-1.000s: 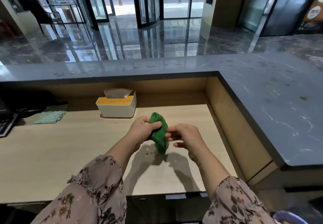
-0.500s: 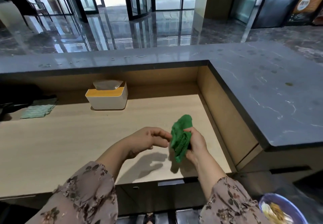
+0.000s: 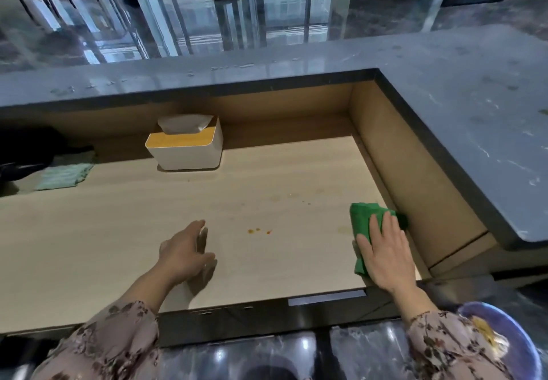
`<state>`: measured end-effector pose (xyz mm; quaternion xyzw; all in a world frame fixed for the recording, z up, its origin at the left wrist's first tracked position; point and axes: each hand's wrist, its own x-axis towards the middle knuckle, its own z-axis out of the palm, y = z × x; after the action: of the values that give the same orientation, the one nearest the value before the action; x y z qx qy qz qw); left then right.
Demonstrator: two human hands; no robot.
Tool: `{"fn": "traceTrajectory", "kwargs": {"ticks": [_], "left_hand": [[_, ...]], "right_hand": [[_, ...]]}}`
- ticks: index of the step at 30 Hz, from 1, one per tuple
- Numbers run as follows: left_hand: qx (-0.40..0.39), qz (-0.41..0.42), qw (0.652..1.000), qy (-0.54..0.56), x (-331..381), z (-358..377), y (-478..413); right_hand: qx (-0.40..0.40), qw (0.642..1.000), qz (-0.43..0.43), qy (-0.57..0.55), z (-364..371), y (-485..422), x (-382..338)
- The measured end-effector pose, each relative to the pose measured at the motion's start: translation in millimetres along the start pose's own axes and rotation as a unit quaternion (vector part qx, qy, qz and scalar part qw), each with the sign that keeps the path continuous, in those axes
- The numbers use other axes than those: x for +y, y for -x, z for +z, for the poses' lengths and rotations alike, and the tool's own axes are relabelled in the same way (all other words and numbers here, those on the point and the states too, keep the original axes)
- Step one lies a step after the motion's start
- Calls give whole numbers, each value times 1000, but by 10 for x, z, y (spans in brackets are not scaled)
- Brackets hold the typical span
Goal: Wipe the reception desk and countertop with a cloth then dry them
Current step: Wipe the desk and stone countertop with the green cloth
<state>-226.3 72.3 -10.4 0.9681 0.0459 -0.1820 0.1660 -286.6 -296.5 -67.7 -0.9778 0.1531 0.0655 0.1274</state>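
Observation:
A green cloth (image 3: 362, 221) lies flat on the light wooden desk (image 3: 118, 231), close to the desk's right side wall. My right hand (image 3: 385, 252) presses down on it with fingers spread, covering its near part. My left hand (image 3: 185, 250) hovers just over the desk to the left, fingers loosely apart and holding nothing. Small orange stains (image 3: 258, 230) mark the wood between my two hands. The dark grey stone countertop (image 3: 474, 118) wraps around the back and right of the desk.
A white tissue box (image 3: 185, 149) with a wooden lid stands at the back of the desk. A pale green cloth (image 3: 63, 175) lies at the back left beside dark equipment (image 3: 20, 154). A blue bowl (image 3: 504, 347) with food scraps sits at the lower right.
The green cloth was bunched up in both hands above the desk; my left hand let go, and my right hand carried it right and pressed it flat on the desk.

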Motion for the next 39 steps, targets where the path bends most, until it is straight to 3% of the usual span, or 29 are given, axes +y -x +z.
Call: {"fn": "traceTrajectory", "kwargs": {"ticks": [4, 7, 15, 20, 22, 26, 30, 35, 39], "left_hand": [[-20, 54, 997, -57, -273, 25, 28], [-28, 78, 991, -102, -474, 16, 1], [-28, 95, 987, -126, -559, 10, -35], [-5, 95, 988, -124, -608, 0, -45], [-1, 109, 986, -130, -620, -11, -44], [-18, 130, 977, -167, -531, -40, -45], [-36, 141, 965, -217, -480, -37, -91], [-34, 152, 967, -203, -503, -33, -74], [-29, 140, 976, -166, -572, -26, -84]], "right_hand": [[61, 997, 42, 22, 84, -50, -239], [41, 998, 51, 27, 216, -9, -755], [-11, 992, -120, 35, 719, 249, -2543], [-50, 970, -234, 37, 715, 182, -2567], [-30, 976, -214, 33, 593, 38, -2192], [48, 996, -72, 36, 292, -272, -1162], [64, 995, 61, 37, 138, -477, -485], [71, 984, 158, 30, 225, -592, -956], [58, 994, 48, 75, 394, -656, -1871]]}}
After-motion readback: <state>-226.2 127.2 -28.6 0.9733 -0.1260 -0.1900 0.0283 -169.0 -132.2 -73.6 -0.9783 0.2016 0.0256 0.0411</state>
